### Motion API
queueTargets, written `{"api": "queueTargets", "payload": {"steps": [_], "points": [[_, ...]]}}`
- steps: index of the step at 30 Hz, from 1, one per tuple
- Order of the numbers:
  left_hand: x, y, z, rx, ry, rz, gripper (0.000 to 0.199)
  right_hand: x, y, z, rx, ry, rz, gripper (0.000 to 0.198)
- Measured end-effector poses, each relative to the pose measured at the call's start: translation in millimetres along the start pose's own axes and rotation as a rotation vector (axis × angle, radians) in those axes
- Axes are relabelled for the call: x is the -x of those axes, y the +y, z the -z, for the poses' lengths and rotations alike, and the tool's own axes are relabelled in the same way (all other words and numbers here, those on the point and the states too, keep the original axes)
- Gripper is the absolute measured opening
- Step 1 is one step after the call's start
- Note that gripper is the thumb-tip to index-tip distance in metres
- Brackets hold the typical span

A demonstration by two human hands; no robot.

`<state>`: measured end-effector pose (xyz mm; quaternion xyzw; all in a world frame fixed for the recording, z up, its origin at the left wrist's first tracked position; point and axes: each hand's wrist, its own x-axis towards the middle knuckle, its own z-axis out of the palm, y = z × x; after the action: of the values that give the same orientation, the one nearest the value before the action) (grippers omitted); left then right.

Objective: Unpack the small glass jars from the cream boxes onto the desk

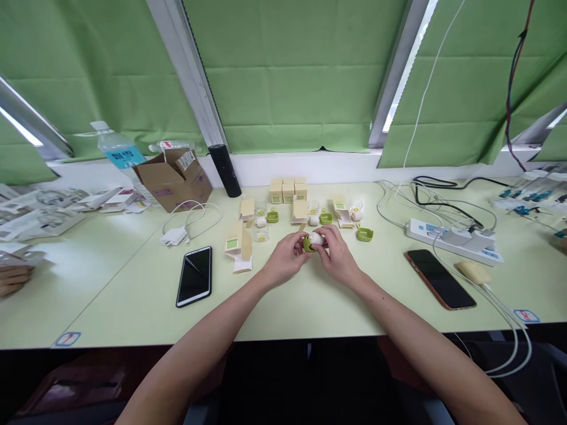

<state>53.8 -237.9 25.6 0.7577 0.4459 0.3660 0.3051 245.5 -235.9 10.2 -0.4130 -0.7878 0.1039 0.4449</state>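
Note:
My left hand (287, 255) pinches a small olive-green holder (307, 244) in front of my chest, just above the table. Against it, my right hand (337, 254) grips a small white rounded piece (316, 238); the two parts touch, but my fingers hide whether they are joined. Beyond my hands lie similar green holders (365, 234), white rolls (261, 222) and see-through plastic cups (262, 235). Opened cream cartons (239, 245) stand or lie among them, one left of my left hand.
Closed cream boxes (288, 192) stand at the back. Phones lie left (195, 276) and right (440, 278). A power strip (453, 241) with cables is at right; a cardboard box (175, 180) and black cylinder (225, 170) stand back left. Another person's hand (15, 279) shows far left.

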Motion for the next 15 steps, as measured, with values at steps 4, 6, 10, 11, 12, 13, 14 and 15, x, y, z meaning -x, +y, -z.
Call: {"api": "queueTargets", "payload": {"steps": [4, 6, 10, 11, 12, 13, 14, 15], "points": [[-4, -3, 8, -0.06, 0.148, -0.048, 0.039, 0, -2, 3, -0.012, 0.083, -0.033, 0.027], [-8, -7, 18, -0.052, 0.288, -0.076, 0.041, -1, -3, 6, -0.043, 0.141, -0.032, 0.029], [-16, -16, 45, 0.08, 0.591, -0.143, 0.045, -4, -8, -3, -0.085, 0.06, 0.054, 0.028], [-18, -18, 50, 0.133, 0.64, -0.159, 0.047, -5, -11, -9, -0.088, -0.001, 0.078, 0.029], [-20, -20, 55, 0.187, 0.676, -0.174, 0.049, -6, -14, -17, -0.089, -0.07, 0.095, 0.029], [-21, -21, 60, 0.237, 0.699, -0.186, 0.052, -8, -18, -26, -0.086, -0.142, 0.1, 0.03], [-21, -22, 63, 0.28, 0.713, -0.195, 0.053, -11, -22, -36, -0.081, -0.212, 0.094, 0.031], [-22, -23, 65, 0.314, 0.723, -0.201, 0.055, -14, -27, -47, -0.067, -0.271, 0.076, 0.034]]}}
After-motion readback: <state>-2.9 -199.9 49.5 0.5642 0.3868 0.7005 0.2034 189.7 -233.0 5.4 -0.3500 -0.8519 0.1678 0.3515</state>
